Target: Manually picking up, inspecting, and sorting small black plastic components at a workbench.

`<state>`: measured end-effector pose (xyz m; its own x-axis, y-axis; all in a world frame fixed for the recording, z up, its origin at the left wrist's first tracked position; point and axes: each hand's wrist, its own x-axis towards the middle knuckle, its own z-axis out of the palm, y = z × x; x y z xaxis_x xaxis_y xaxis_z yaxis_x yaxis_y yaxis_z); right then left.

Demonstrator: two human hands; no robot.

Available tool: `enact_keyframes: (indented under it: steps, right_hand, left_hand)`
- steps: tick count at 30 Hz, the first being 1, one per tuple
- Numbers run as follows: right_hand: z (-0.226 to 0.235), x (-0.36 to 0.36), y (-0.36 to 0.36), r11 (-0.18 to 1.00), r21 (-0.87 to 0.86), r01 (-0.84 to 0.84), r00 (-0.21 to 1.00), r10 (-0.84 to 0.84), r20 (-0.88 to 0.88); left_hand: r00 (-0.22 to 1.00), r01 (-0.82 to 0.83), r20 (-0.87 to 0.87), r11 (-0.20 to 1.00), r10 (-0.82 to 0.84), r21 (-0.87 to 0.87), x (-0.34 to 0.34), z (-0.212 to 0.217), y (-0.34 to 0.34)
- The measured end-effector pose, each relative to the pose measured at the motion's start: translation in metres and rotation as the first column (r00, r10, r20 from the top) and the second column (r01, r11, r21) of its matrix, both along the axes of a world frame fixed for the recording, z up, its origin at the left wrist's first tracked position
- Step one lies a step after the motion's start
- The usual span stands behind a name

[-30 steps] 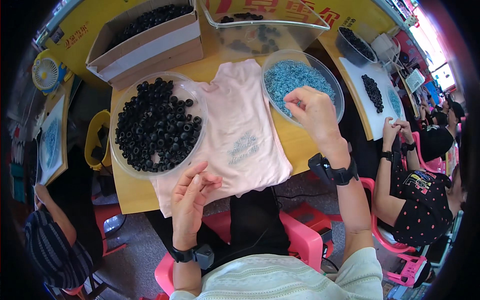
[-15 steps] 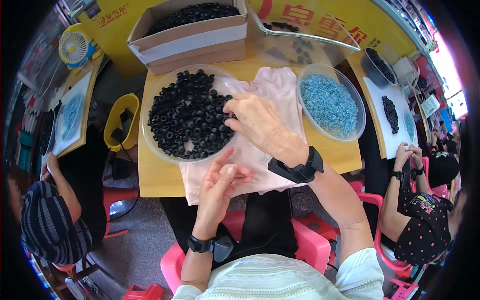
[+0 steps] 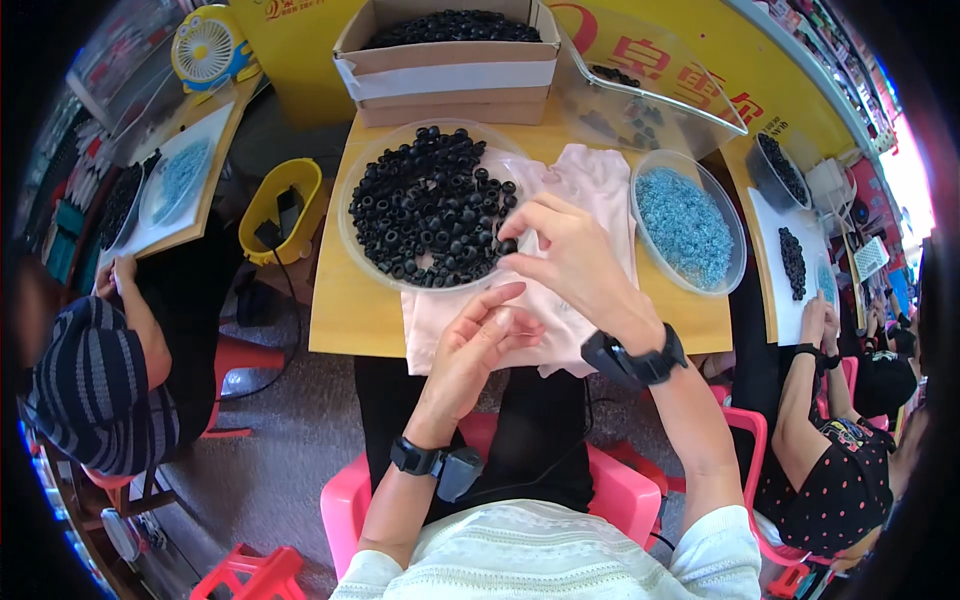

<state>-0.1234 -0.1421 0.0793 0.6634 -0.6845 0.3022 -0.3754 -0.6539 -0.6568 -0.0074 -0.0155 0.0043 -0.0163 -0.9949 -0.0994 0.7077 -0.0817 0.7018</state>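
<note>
A round clear tub (image 3: 352, 232) full of small black hollow beads (image 3: 425, 205) sits on the table in front of me. My right hand (image 3: 572, 255) is at the tub's right edge, pinching one black bead (image 3: 508, 246) between thumb and index finger. Just below the tub rests my left hand (image 3: 480, 345), palm up over the pale pink cloth (image 3: 590, 190). Its fingers are loosely bent and apart, and I see nothing in them. To the right stands a second clear tub (image 3: 741, 262) heaped with tiny blue-clear pieces (image 3: 685, 228).
Behind the beads stand a cardboard box (image 3: 455, 95) of black pieces and a clear bin (image 3: 690, 125). A yellow basket (image 3: 305, 225) is left of the table. Two people sit at side tables; one's striped sleeve or top (image 3: 95, 385) shows at left.
My right hand has drawn back slightly from the tub's contents, and the pinched bead now shows. My left hand stays below the tub, its index finger less outstretched. The view has shifted.
</note>
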Motion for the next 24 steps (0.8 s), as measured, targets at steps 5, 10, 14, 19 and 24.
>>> enact_keyframes:
  steps: [5, 10, 14, 19, 24]
  right_hand:
    - [0.025, -0.034, 0.052, 0.999, 0.035, -0.011, 1.0, 0.012, -0.015]
    - [0.014, -0.056, 0.092, 0.983, -0.185, -0.008, 0.996, 0.023, 0.083]
    - [0.003, -0.067, 0.116, 0.985, -0.174, 0.0, 0.995, 0.017, 0.1]
    - [-0.009, -0.089, 0.112, 0.993, 0.073, 0.092, 0.992, -0.098, 0.082]
    - [-0.012, -0.112, 0.065, 0.942, 0.062, 0.329, 0.944, -0.329, -0.009]
  left_hand:
    - [0.994, -0.106, 0.012, 0.992, 0.107, -0.073, -0.012, 0.022, 0.022]
    - [0.995, -0.043, 0.089, 0.998, 0.047, -0.043, -0.029, 0.033, 0.043]
    - [0.997, -0.041, 0.06, 0.998, 0.039, 0.04, -0.034, 0.033, 0.055]
    - [0.988, -0.107, 0.116, 0.992, 0.098, 0.073, -0.028, 0.02, 0.057]
    - [0.972, -0.13, 0.206, 0.988, 0.111, 0.082, -0.023, 0.023, 0.044]
